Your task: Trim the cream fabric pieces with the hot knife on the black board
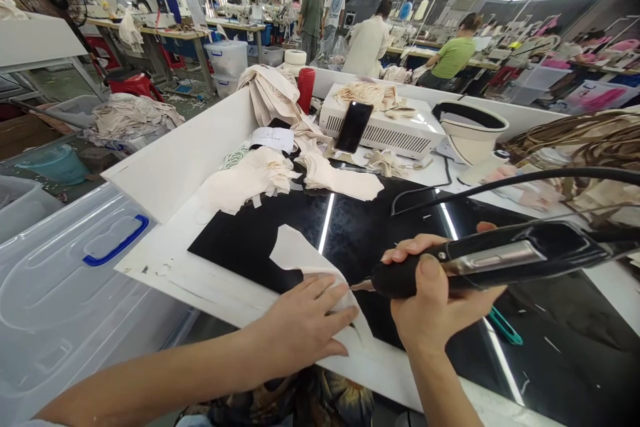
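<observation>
A pale cloth piece lies across the near edge of a glossy black sheet. My left hand rests flat on the cloth with its fingers spread, pressing it down. My right hand is wrapped round a black handheld tool with a metal strip on its side. The narrow tip of the tool meets the right edge of the cloth, just beyond my left fingertips. Stacks of cream cloth pieces lie at the far side of the black sheet.
A phone leans on a white vented box. Behind the right hand runs a black cable. A teal tool lies at right, a white bucket further back. Low walls edge the table; people sit at machines beyond.
</observation>
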A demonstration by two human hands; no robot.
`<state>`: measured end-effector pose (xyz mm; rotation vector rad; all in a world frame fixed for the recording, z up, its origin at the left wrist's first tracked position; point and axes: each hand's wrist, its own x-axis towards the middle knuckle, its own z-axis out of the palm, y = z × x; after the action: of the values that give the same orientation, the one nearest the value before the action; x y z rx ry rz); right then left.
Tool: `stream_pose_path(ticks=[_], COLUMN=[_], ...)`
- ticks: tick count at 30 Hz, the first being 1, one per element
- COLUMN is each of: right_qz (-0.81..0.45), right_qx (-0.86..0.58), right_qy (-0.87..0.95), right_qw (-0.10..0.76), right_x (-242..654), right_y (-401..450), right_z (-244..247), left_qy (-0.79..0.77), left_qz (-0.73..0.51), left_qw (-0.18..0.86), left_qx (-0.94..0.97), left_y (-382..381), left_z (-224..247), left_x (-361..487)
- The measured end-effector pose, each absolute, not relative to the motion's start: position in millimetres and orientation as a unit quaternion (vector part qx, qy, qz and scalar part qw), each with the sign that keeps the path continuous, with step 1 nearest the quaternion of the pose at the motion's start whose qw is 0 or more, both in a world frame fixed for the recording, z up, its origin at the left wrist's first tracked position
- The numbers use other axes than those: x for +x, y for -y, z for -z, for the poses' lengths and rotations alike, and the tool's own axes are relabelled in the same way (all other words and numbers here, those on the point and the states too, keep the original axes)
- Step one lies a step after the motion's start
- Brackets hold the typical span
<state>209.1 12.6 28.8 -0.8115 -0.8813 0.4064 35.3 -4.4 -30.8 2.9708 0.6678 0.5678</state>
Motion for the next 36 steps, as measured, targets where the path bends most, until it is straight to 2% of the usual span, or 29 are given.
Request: stream_pose_path(ticks=[8,16,20,28,36], right_qz=[-0.196,-0.230,-0.219,-0.212,-0.203], right_qx=[-0.389,-0.389,-0.388,-0.375,-0.375], right_qy=[0.399,0.385,0.393,0.379,0.390], right_qw=[0.807,0.804,0.805,0.819,0.816], right_x=[222.9,233.5,236.2,235.9,226.4], right_y=[-14.7,17.1,27.5,23.6,18.7], right_z=[-34.0,-49.4,-48.3,-42.7,-32.9], left_qy=[-0.224,-0.326,-0.296,-0.332,-0.124], left_qz=[-0.158,-0.018,0.024,-0.020,-0.125], left_qw=[0.000,0.006,0.001,-0.025,0.028], left_qx=[0.962,0.945,0.955,0.943,0.984], left_y=[-25.2,-9.3,-0.2,-4.2,-21.0], left_z=[20.9,10.4,7.4,5.8,1.6], left_x=[10.5,34.9,50.3,45.2,52.4])
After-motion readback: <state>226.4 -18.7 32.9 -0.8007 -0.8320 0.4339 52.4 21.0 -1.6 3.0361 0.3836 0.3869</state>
